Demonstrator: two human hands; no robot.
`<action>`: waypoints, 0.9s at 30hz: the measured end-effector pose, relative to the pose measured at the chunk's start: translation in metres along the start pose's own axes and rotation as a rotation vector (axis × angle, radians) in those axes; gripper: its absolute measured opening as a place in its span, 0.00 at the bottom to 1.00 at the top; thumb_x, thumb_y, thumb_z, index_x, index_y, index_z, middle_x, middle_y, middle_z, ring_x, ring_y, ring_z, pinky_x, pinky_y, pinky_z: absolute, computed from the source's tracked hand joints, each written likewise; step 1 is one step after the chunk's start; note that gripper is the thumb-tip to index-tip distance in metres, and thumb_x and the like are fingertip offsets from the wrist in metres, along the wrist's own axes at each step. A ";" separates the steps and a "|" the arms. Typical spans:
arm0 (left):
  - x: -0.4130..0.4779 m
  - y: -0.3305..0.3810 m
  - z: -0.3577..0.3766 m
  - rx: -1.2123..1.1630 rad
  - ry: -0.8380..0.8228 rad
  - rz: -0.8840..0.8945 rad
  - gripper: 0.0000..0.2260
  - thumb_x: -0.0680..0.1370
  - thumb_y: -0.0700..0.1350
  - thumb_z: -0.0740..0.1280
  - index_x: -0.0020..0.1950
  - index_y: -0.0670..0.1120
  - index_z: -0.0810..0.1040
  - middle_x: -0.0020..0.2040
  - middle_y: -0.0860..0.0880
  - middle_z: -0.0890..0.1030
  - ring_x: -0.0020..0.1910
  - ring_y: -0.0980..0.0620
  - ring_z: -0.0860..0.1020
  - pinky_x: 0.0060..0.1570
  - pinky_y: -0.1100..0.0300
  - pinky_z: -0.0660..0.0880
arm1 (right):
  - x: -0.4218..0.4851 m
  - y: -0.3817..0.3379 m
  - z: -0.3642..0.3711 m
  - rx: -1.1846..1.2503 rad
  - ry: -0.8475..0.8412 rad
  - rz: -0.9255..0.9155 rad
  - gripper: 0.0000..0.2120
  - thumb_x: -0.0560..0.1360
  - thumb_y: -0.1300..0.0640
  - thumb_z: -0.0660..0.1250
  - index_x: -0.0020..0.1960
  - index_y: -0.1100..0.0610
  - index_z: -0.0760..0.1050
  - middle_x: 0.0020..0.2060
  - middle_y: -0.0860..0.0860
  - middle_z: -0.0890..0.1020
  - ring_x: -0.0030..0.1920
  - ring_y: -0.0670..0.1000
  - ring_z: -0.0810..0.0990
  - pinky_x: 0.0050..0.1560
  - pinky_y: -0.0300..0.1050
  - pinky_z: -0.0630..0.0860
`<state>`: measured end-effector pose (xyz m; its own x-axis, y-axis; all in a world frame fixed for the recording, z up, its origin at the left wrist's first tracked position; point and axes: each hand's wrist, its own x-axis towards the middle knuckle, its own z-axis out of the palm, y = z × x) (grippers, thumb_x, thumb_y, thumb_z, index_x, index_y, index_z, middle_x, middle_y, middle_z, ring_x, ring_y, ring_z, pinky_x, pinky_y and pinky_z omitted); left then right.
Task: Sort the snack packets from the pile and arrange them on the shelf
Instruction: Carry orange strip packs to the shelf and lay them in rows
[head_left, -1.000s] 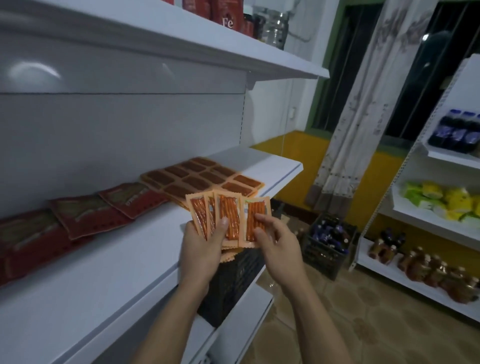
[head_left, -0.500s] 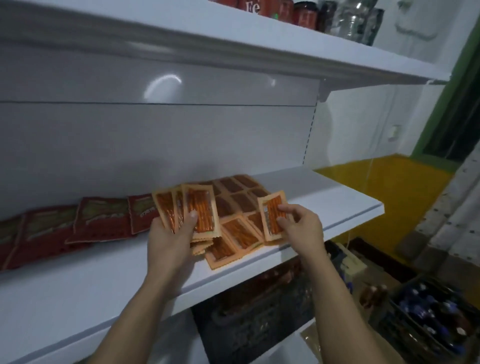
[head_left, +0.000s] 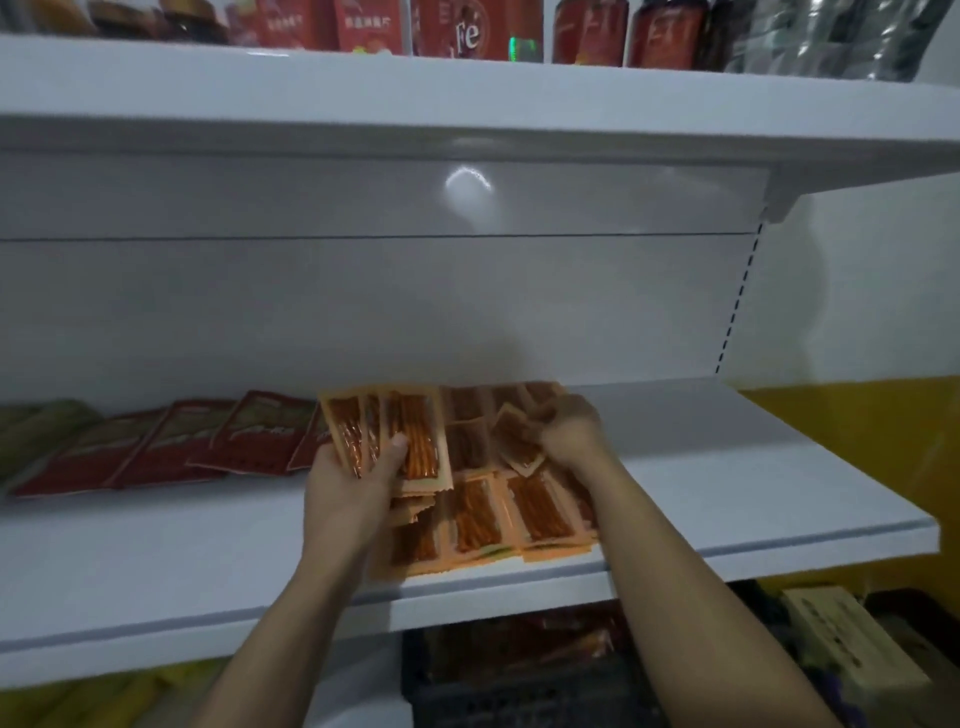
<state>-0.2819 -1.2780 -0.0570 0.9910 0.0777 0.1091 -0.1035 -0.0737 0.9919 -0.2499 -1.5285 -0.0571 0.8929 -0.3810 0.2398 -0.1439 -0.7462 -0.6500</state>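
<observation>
Centrally, the left hand (head_left: 353, 483) grips a fan of orange packets (head_left: 395, 434) — the right hand (head_left: 569, 431) pinches one packet (head_left: 517, 439) above the shelf (head_left: 753, 467) rows.

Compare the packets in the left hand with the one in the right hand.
The left hand holds a fan of several orange packets; the right hand pinches a single packet. The fan stands fairly upright, facing the camera; the single packet is tilted, low over the rows laid on the shelf. Both are the same orange kind with reddish sticks showing.
</observation>
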 end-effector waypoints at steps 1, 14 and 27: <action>-0.001 0.000 0.002 -0.002 0.007 0.001 0.15 0.75 0.55 0.72 0.57 0.49 0.78 0.49 0.50 0.85 0.48 0.51 0.83 0.50 0.46 0.81 | 0.005 0.004 0.004 0.000 0.010 0.001 0.07 0.74 0.51 0.73 0.46 0.55 0.84 0.63 0.52 0.79 0.58 0.52 0.79 0.38 0.33 0.65; -0.008 0.002 0.028 0.010 0.037 -0.015 0.16 0.76 0.56 0.70 0.58 0.49 0.74 0.50 0.52 0.82 0.48 0.55 0.80 0.39 0.62 0.73 | 0.015 0.017 0.026 -0.388 -0.024 -0.096 0.18 0.75 0.43 0.62 0.61 0.49 0.75 0.54 0.51 0.81 0.52 0.55 0.81 0.44 0.43 0.76; -0.011 0.003 0.056 -0.008 0.027 -0.032 0.16 0.76 0.55 0.71 0.57 0.49 0.73 0.51 0.52 0.81 0.48 0.54 0.80 0.39 0.62 0.73 | 0.001 0.020 0.023 -0.435 -0.111 -0.362 0.14 0.77 0.42 0.63 0.54 0.47 0.83 0.50 0.48 0.84 0.49 0.50 0.80 0.49 0.45 0.78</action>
<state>-0.2880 -1.3349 -0.0589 0.9912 0.1062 0.0793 -0.0728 -0.0631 0.9953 -0.2419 -1.5316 -0.0866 0.9541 -0.0175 0.2989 0.0378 -0.9832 -0.1783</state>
